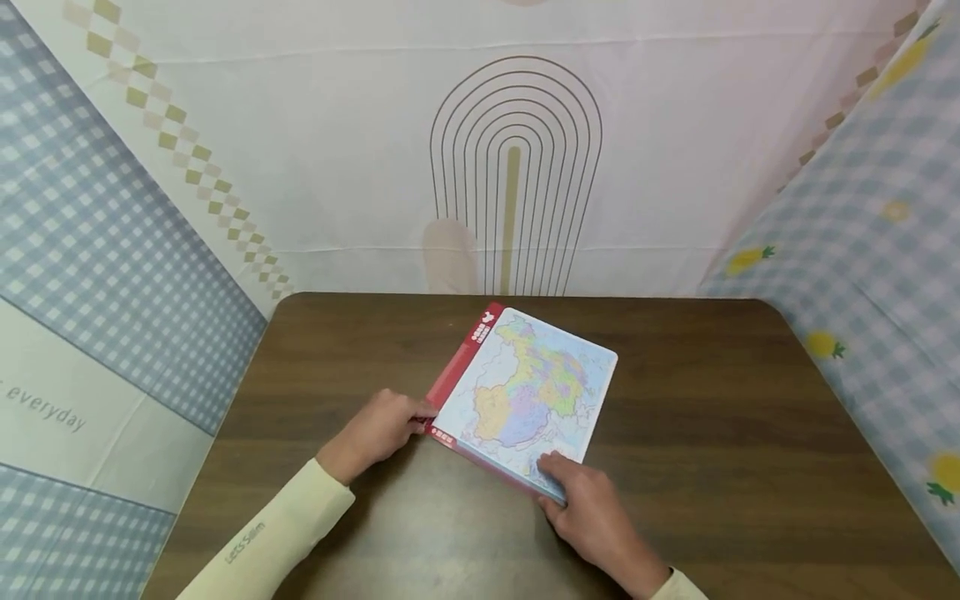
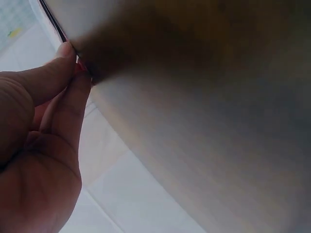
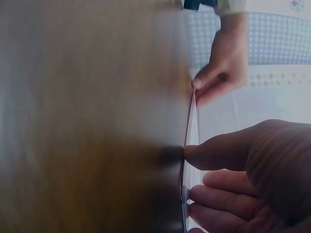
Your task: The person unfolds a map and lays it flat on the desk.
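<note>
A thin flat map board (image 1: 525, 392) lies at a slant on the table, with a coloured map on white and pale blue and a red strip along its left edge. At its near left corner, my left hand (image 1: 386, 425) pinches the red edge between thumb and fingers. My right hand (image 1: 588, 508) holds the near right corner, fingers over the map face and thumb at the near edge. In the right wrist view the thumb of my right hand (image 3: 252, 174) meets the board's thin edge (image 3: 183, 179). The left wrist view shows my left hand (image 2: 48, 116) pinching a red corner.
The dark brown wooden table (image 1: 720, 433) has rounded far corners. Behind it hangs a white cloth (image 1: 337, 150) with an arch pattern. Blue checked cloths hang at the left (image 1: 112, 192) and right (image 1: 862, 275) sides.
</note>
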`<state>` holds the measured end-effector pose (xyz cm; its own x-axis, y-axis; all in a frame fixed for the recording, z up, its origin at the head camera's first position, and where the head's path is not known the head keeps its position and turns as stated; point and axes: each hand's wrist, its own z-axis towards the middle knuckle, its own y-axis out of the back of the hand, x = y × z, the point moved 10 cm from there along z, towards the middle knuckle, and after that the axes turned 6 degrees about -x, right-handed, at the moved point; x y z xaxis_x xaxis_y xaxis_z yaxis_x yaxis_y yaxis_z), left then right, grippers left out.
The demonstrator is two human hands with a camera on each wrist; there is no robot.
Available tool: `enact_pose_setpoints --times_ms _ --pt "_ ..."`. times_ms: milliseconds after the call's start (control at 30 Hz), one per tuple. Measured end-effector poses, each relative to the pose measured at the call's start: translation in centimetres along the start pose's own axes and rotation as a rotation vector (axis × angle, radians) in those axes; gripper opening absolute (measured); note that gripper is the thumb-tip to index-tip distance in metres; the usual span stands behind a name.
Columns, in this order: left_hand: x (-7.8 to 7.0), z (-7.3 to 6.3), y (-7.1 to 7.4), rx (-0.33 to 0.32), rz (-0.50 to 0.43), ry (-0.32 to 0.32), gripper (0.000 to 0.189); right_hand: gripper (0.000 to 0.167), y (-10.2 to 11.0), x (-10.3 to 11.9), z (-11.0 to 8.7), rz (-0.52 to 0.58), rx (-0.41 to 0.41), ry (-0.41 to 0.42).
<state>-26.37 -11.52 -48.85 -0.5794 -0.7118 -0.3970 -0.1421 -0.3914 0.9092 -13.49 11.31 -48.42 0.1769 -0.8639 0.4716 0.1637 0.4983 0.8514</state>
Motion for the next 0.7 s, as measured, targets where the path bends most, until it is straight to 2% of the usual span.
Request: enact_pose_setpoints --times_ms 133,500,700 --pt "-0.7 -0.8 -0.2 -0.006 0.003 0.030 0.035 0.046 0.4 -0.8 0.4 0.001 0.002 -0.007" --pt "-2.8 -2.1 -0.6 -0.033 0.026 0.025 0.028 0.047 1.0 -2.2 0.9 0.014 0.011 0.013" --pt "-3.7 -2.6 -0.4 -0.054 -0.019 0.025 0.024 0.049 1.4 -2.7 1.3 -0.004 0.014 0.035"
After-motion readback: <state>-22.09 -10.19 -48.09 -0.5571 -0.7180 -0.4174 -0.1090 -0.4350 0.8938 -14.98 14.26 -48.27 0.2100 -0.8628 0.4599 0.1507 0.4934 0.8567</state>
